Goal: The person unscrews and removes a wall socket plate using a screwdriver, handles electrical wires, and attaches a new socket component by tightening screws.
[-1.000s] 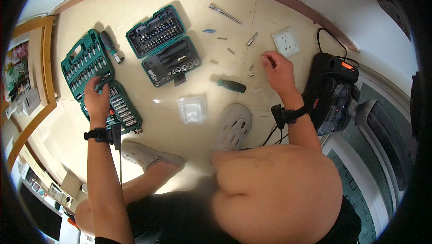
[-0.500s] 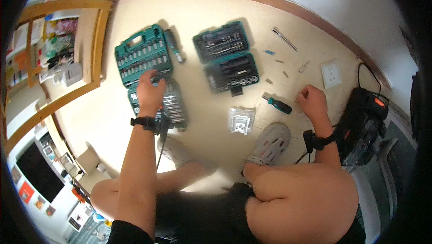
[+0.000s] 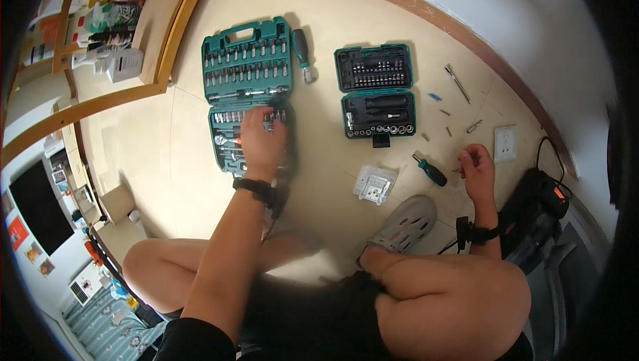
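My left hand [image 3: 261, 143] reaches down over the lower half of an open green tool case [image 3: 247, 89], its fingers bent and drawn together at a row of small silver sockets [image 3: 229, 117]. What lies between those fingertips is hidden. A ratchet [image 3: 223, 140] rests in its slot beside the hand. On the right, my right hand [image 3: 478, 169] hovers above the floor with curled fingers; a tiny thing may be pinched there, too small to name. Just left of it lies a green-and-black screwdriver handle [image 3: 431, 171]. A white wall socket [image 3: 505, 143] is to its right.
A smaller open bit case [image 3: 374, 86] stands mid-floor, with a clear plastic box [image 3: 376, 184] nearer me. Another screwdriver [image 3: 301, 55] lies by the big case. A metal rod [image 3: 457, 83] and several small bits are scattered right. A black bag [image 3: 532, 204] and grey clog [image 3: 407, 222] flank my right arm.
The head view has shifted, so the cases appear farther right. My left hand has moved from the case's hinge area onto the socket row, its fingers closer together. My right hand stays curled.
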Demonstrator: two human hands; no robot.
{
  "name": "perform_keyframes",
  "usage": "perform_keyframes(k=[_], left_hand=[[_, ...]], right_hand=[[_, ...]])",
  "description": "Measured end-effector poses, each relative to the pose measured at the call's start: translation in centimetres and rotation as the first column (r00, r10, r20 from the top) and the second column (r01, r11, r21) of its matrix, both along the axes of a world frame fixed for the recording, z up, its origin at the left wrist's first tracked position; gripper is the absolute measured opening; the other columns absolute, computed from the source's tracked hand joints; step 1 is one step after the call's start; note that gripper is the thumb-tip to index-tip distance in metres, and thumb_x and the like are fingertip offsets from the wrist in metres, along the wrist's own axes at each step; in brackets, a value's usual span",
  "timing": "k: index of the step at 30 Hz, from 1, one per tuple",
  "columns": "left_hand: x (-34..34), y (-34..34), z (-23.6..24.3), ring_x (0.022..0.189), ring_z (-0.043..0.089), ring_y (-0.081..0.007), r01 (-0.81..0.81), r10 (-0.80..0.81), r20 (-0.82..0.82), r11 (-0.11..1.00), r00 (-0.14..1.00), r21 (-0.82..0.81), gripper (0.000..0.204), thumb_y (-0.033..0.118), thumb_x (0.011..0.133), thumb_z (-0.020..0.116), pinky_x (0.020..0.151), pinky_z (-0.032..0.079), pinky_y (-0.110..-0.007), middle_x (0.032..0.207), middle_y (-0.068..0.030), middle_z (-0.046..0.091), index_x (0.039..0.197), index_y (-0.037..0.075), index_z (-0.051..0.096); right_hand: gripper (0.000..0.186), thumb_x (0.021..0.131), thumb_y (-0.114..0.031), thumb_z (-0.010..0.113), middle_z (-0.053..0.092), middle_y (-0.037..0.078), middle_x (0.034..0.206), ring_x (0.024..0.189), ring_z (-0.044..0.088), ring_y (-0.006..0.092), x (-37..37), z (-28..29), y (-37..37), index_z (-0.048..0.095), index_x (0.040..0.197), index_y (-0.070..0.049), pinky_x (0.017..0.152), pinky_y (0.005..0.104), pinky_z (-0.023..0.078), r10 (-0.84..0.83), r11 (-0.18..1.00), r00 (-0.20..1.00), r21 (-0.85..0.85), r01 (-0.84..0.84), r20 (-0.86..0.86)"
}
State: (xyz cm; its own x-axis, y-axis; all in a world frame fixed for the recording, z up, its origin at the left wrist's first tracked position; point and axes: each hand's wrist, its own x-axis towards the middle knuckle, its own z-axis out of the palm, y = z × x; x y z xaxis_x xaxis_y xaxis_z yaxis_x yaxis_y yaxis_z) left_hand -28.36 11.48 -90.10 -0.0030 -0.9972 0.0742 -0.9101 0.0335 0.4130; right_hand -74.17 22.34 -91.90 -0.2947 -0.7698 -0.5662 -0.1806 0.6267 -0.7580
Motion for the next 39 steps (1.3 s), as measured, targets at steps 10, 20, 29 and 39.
perform_keyframes(k=[10, 20, 29, 39], left_hand=[[11.7, 8.0, 0.4, 0.093, 0.067, -0.0314, -0.737, 0.699, 0.239, 0.657, 0.674, 0.156, 0.021, 0.011, 0.082, 0.067, 0.085, 0.054, -0.041, 0.105, -0.0161, 0.067, 0.1, 0.0, 0.068], [9.0, 4.7, -1.4, 0.083, 0.071, -0.0293, -0.488, 0.483, 0.088, 0.836, 0.871, 0.25, 0.02, 0.016, 0.087, 0.068, 0.078, 0.055, -0.042, 0.086, -0.0151, 0.073, 0.103, 0.004, 0.07], [8.6, 4.0, -2.1, 0.07, 0.071, -0.0246, -0.576, 0.688, -0.174, 0.698, 0.705, 0.426, 0.033, 0.024, 0.087, 0.068, 0.07, 0.055, -0.036, 0.076, -0.0104, 0.074, 0.108, -0.001, 0.07], [14.2, 8.3, -0.8, 0.09, 0.07, -0.027, -0.777, 0.78, 0.119, 0.57, 0.614, 0.267, 0.034, 0.018, 0.083, 0.067, 0.084, 0.054, -0.038, 0.096, -0.0131, 0.073, 0.112, 0.001, 0.068]], right_hand=[[0.005, 0.101, -0.011, 0.055, 0.057, -0.001, 0.091, 0.078, 0.054, 0.0068, 0.2, 0.6, 0.0, 0.055, 0.105, -0.006, 0.067, 0.0227, 0.048, 0.09, 0.996, 0.994, -0.014, -0.089, 0.068], [0.006, 0.1, -0.01, 0.058, 0.057, -0.001, 0.087, 0.072, 0.053, 0.0064, 0.5, 0.4, 0.2, 0.056, 0.102, -0.006, 0.062, 0.0217, 0.045, 0.109, 0.993, 0.994, -0.035, -0.108, 0.025], [0.008, 0.1, -0.01, 0.058, 0.056, 0.0, 0.087, 0.071, 0.05, 0.0073, 0.8, -0.3, 0.4, 0.057, 0.105, -0.005, 0.063, 0.0227, 0.044, 0.132, 0.991, 0.988, -0.045, -0.129, 0.075], [0.009, 0.103, -0.009, 0.052, 0.059, 0.0, 0.09, 0.071, 0.051, 0.0072, 1.0, -0.2, 0.6, 0.058, 0.108, -0.005, 0.064, 0.0231, 0.045, 0.122, 0.992, 0.991, -0.046, -0.119, 0.056]])
